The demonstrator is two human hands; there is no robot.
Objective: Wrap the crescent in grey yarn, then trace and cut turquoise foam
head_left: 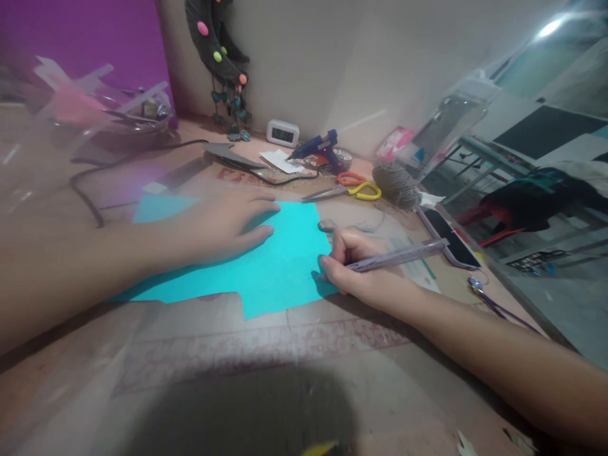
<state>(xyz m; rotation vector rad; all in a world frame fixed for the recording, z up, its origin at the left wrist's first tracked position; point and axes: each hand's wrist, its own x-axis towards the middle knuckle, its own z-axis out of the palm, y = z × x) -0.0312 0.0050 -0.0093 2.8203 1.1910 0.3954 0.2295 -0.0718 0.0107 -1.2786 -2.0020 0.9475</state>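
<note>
A turquoise sheet of paper (285, 266) with a stepped edge lies flat on the table (228, 405). My left hand (228, 221) rests on its left part, fingers stretched out and slightly spread. Over the sheet's right edge, my right hand (356, 263) is closed round a pen (399, 254), whose tip points down at the paper. The pen's back end slants up to the right, towards a phone (449, 237). Just above the right hand sits a small greyish lump (327, 225), too blurred to name.
Behind the paper are scissors (363, 190) with orange and yellow handles, a blue glue gun (316, 151), a ball of grey yarn (396, 183) and a small digital clock (283, 134). A cable (85, 190) curves across the left. A clear plastic-wrapped bowl (123, 120) stands at the back left.
</note>
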